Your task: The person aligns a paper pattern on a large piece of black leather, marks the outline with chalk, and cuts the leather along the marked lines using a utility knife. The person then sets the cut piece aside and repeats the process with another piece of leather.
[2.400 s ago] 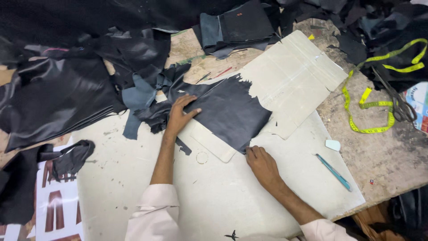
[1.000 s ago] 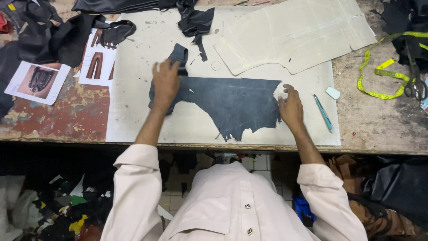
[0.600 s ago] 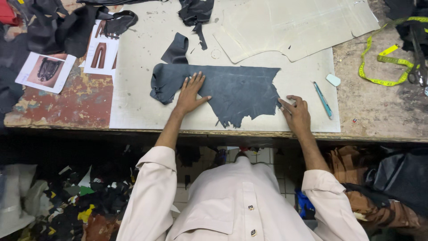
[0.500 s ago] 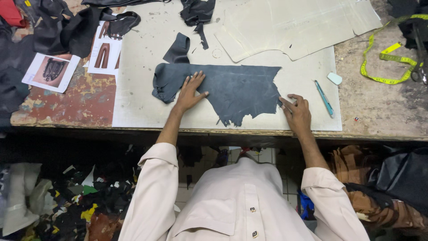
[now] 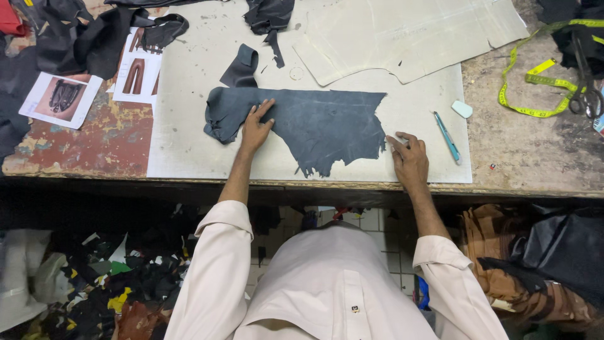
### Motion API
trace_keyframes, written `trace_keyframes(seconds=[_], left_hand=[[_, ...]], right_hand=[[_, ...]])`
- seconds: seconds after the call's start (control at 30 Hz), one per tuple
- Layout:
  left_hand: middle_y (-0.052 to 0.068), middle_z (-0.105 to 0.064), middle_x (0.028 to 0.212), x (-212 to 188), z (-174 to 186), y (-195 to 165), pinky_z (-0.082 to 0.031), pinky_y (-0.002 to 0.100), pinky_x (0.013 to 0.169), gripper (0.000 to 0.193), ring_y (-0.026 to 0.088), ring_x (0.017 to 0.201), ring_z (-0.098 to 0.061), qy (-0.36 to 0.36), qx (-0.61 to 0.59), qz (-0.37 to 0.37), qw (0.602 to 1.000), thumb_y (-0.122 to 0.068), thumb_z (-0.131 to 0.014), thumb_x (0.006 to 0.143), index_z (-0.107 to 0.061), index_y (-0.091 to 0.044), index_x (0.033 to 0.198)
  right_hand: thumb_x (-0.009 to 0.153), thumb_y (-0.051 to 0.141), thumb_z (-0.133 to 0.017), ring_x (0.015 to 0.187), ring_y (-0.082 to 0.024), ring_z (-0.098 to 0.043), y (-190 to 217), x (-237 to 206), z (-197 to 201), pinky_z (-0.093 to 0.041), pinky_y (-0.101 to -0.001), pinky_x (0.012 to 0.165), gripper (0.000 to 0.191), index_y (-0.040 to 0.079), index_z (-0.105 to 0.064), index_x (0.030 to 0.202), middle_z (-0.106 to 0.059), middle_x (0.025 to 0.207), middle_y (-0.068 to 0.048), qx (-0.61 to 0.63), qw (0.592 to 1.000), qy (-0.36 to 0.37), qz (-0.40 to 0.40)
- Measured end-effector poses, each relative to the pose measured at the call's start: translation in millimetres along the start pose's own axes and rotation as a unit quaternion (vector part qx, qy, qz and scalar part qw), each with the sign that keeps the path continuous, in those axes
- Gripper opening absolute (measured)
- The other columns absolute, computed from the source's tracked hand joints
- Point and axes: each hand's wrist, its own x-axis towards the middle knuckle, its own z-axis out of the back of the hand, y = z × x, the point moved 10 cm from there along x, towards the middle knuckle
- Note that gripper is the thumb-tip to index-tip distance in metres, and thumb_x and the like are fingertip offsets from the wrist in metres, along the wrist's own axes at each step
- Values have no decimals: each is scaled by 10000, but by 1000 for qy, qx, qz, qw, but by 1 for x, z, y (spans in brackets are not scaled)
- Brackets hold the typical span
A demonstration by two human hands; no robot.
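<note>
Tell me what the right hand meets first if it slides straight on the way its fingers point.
Probably the pale card pattern sheets. The right hand points up the cutting mat, just right of the dark leather piece.

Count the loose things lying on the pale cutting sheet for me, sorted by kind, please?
Large dark leather piece under the left hand, right hand beside it: 1
Small dark scraps: 2
Pale card patterns: 1
Blue pen: 1
Pale eraser: 1
Total: 6

Bare cutting mat [image 5: 189,145] open left of the left hand [image 5: 255,129] fingers. Blocked just ahead by a curled dark leather scrap [image 5: 240,66]. Right of the right hand [image 5: 409,160] fingertips, hemmed by a teal pen [image 5: 447,136], eraser [image 5: 462,109] beyond; paper pattern [image 5: 402,34] farther ahead.
</note>
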Motion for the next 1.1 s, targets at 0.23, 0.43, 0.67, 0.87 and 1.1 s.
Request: trace_keyframes(seconds=[0.23,0.43,0.67,0.87,1.1], left_hand=[[105,-619,1474,6,-6,21,-208,449,1291,608,235,1477,-477,-17,-9,-13,1000,-75,-735,844,-614,-140,1437],[84,-618,1486,8,-7,30,-212,448,1283,581,246,1485,-463,-18,-15,-23,999,-110,-752,862,-613,-108,1426],[77,-635,1458,15,-4,23,-182,490,1279,493,274,1496,-449,-53,9,-7,999,-175,-779,887,-668,-102,1361],[93,-681,1385,16,-65,-32,-280,496,1248,357,308,1442,-499,-58,24,-77,995,-98,-731,934,-706,-93,1290],[117,-687,1219,78,-151,-85,-460,463,1060,475,311,1180,-580,-11,-51,-88,995,-40,-695,899,-627,-96,1366]], right_hand=[[917,2,-689,1036,-256,-580,11,4,12,-551,-363,879,404,195,-748,1267,-661,1324,-11,4,999,-33,15],[921,0,-661,1041,-240,-595,-4,9,6,-565,-372,886,399,140,-712,1292,-643,1333,-41,69,997,-28,-28],[951,144,-771,949,-280,-595,-81,38,43,-514,-422,807,343,41,-727,1275,-686,1127,-140,-233,963,-92,-95],[996,148,-726,963,-344,-593,-101,42,29,-501,-468,818,191,-11,-707,1099,-651,1030,-174,-215,961,-62,-165],[1020,159,-436,666,-346,-748,-45,81,-17,-589,-466,581,304,-13,-448,1271,-724,769,-147,106,948,99,-282]])
